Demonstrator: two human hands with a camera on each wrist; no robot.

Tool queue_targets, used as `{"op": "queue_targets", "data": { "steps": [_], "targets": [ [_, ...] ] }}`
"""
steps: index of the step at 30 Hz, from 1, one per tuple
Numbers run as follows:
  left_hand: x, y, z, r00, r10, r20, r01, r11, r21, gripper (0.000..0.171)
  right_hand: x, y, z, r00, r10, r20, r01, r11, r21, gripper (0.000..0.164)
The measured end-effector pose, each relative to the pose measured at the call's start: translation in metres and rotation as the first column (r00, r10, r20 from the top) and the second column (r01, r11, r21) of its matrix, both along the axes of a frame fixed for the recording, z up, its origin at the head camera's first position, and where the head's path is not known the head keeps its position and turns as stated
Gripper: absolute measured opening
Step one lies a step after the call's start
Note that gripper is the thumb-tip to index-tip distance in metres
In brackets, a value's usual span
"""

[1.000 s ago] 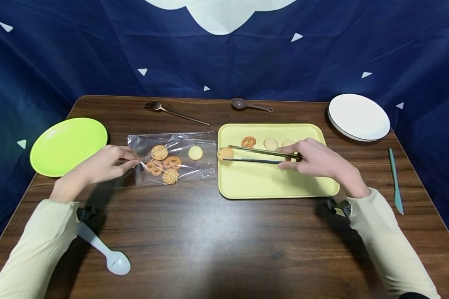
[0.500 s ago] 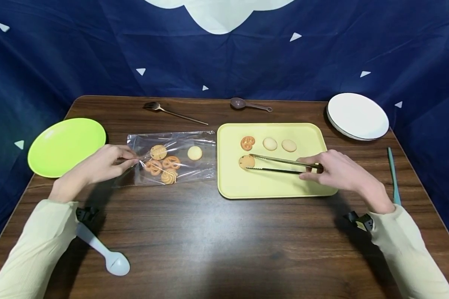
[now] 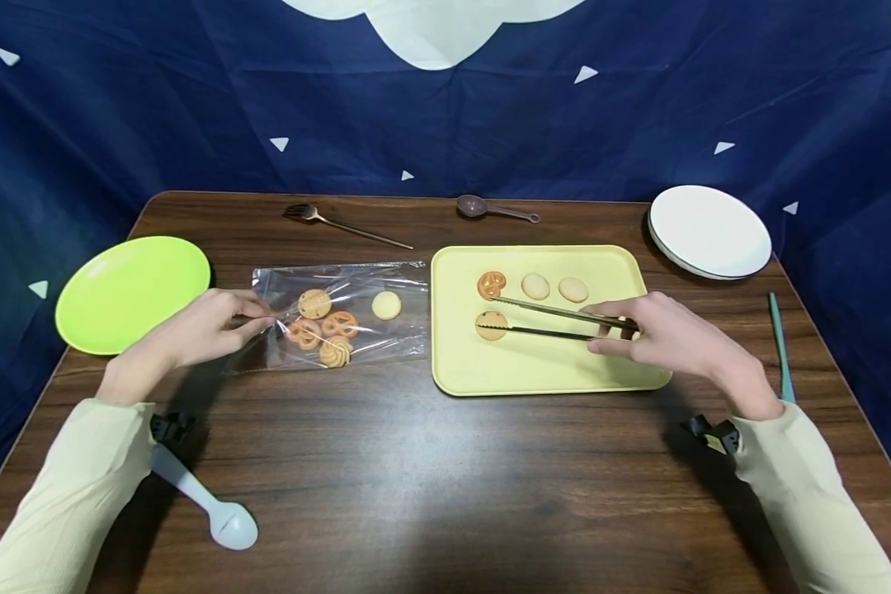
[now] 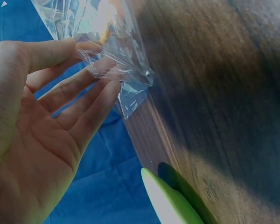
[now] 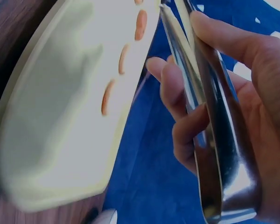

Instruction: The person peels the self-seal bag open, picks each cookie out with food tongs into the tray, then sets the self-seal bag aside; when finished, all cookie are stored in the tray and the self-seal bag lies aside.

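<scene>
My left hand (image 3: pixel 200 334) pinches the left end of a clear plastic bag (image 3: pixel 408 334). Inside the bag lie a chocolate chip cookie (image 3: pixel 314 304), two pretzels (image 3: pixel 340 323), a swirled cookie (image 3: pixel 335 352) and a plain round cookie (image 3: pixel 386 305). Over the yellow tray (image 3: pixel 535 371), my right hand (image 3: pixel 657 330) holds metal tongs (image 5: pixel 210 121), their arms spread apart. One arm's tip overlaps another chocolate chip cookie (image 3: pixel 492 332) on the tray; the other tip is beside a pretzel (image 3: pixel 492 285). Two plain cookies (image 3: pixel 535 286) lie to that pretzel's right.
A green plate (image 3: pixel 134 293) stands at left, white bowls or plates (image 3: pixel 710 231) at back right. A fork (image 3: pixel 349 227) and a brown measuring spoon (image 3: pixel 497 208) lie along the back. A pale blue spoon (image 3: pixel 232 525) is by the left sleeve, a teal knife (image 3: pixel 781 346) at right.
The tongs carried the chocolate chip cookie rightward from the tray's left edge onto its surface, then spread apart, letting it go. The left hand has kept its hold on the bag.
</scene>
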State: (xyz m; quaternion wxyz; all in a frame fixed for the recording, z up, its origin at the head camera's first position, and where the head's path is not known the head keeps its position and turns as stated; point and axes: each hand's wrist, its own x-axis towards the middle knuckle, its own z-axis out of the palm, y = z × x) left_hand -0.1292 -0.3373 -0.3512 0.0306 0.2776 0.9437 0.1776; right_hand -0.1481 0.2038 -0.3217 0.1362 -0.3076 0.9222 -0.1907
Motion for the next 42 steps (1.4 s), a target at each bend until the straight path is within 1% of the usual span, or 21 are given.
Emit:
{"op": "queue_targets", "data": {
  "steps": [3, 5, 11, 14, 17, 20, 23, 28, 31, 33, 35, 39, 42],
  "targets": [
    [0.001, 0.000, 0.001, 1.000, 0.009, 0.016, -0.009, 1.000, -0.003, 0.012, -0.005, -0.015, -0.004, 0.999, 0.030, -0.038, -0.032, 0.999, -0.039, 0.048],
    [0.001, 0.000, 0.001, 1.000, 0.013, 0.026, -0.013, 1.000, -0.001, 0.012, -0.008, -0.027, -0.006, 0.997, 0.049, -0.060, -0.052, 0.998, -0.047, 0.048],
    [0.002, 0.000, 0.002, 1.000, 0.006, 0.006, -0.006, 1.000, 0.005, 0.011, -0.020, -0.065, -0.011, 0.994, 0.086, -0.062, -0.087, 0.996, -0.020, 0.045],
    [0.002, 0.000, 0.001, 1.000, -0.006, -0.009, 0.006, 1.000, 0.012, 0.012, -0.024, -0.085, -0.012, 0.993, 0.102, -0.063, -0.103, 0.995, -0.004, 0.045],
    [0.002, 0.000, 0.001, 1.000, -0.018, -0.018, 0.019, 1.000, 0.023, 0.012, -0.026, -0.101, -0.010, 0.993, 0.103, -0.052, -0.102, 0.995, 0.019, 0.047],
    [0.002, 0.000, 0.001, 1.000, -0.024, -0.021, 0.024, 0.999, 0.030, 0.012, -0.029, -0.114, -0.009, 0.995, 0.100, -0.023, -0.099, 0.995, 0.026, 0.039],
    [0.002, 0.000, 0.001, 1.000, -0.024, -0.018, 0.025, 0.999, 0.029, 0.012, -0.030, -0.123, -0.010, 0.994, 0.105, -0.003, -0.105, 0.994, 0.022, 0.031],
    [0.003, 0.000, 0.001, 1.000, -0.013, -0.004, 0.013, 1.000, 0.019, 0.012, -0.030, -0.131, -0.012, 0.995, 0.095, 0.009, -0.096, 0.995, 0.037, 0.030],
    [0.003, 0.000, 0.001, 1.000, -0.016, -0.006, 0.017, 1.000, 0.022, 0.012, -0.030, -0.133, -0.013, 0.995, 0.095, 0.010, -0.096, 0.994, 0.045, 0.030],
    [0.002, -0.001, 0.000, 1.000, -0.022, -0.015, 0.022, 0.999, 0.026, 0.012, -0.029, -0.134, -0.014, 0.995, 0.097, 0.001, -0.097, 0.994, 0.051, 0.032],
    [0.002, -0.001, 0.000, 0.999, -0.026, -0.027, 0.027, 0.999, 0.030, 0.012, -0.028, -0.135, -0.016, 0.995, 0.096, -0.009, -0.095, 0.994, 0.057, 0.038],
    [0.002, -0.001, -0.001, 0.999, -0.027, -0.034, 0.028, 0.999, 0.030, 0.012, -0.026, -0.136, -0.018, 0.993, 0.102, -0.053, -0.098, 0.992, 0.077, 0.043],
    [0.003, -0.001, 0.000, 0.999, -0.023, -0.024, 0.023, 0.999, 0.025, 0.012, -0.024, -0.136, -0.018, 0.991, 0.111, -0.082, -0.104, 0.991, 0.081, 0.038]
  ]
}}
